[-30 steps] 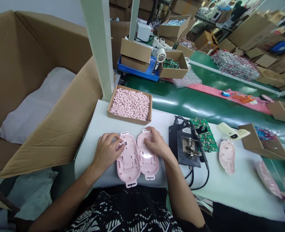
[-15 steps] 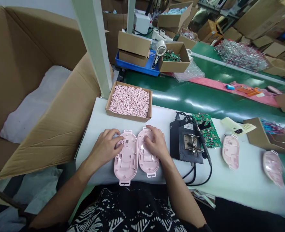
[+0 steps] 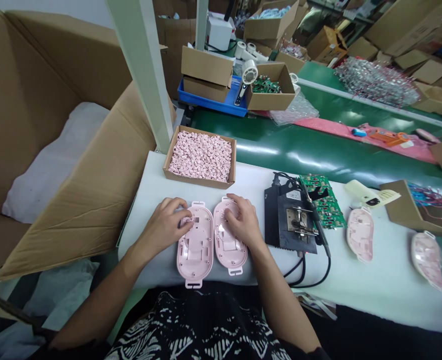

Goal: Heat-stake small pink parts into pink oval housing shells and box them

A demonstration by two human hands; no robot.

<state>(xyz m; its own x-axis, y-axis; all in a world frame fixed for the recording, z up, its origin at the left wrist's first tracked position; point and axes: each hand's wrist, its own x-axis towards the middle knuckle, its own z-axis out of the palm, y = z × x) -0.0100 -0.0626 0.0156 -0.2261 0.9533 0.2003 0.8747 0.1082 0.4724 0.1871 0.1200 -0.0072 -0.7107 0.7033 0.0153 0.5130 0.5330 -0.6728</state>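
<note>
Two pink plastic casing halves lie side by side on the white work surface, hollow side up. At the upper left of the left casing half point(image 3: 194, 250), my left hand point(image 3: 167, 222) pinches a small pink plastic part point(image 3: 188, 219), mostly hidden by the fingers. My right hand point(image 3: 244, 222) grips the right casing half point(image 3: 230, 252) by its upper right rim, thumb inside the shell and fingers over the outer edge. Beyond both hands, a shallow cardboard box point(image 3: 199, 183) holds many small pink parts point(image 3: 202, 156).
Right of my hands stands a black soldering station point(image 3: 275, 225) with a cabled iron, beside green circuit boards point(image 3: 328, 207). Further right lie two more pink casing pieces point(image 3: 360, 235) and a box of wires point(image 3: 404, 207). A large carton point(image 3: 82, 185) flanks the left side, by a post point(image 3: 142, 65).
My left fingertips have shifted slightly over the small part at the left casing half. The right hand keeps its grip; the view has turned a little.
</note>
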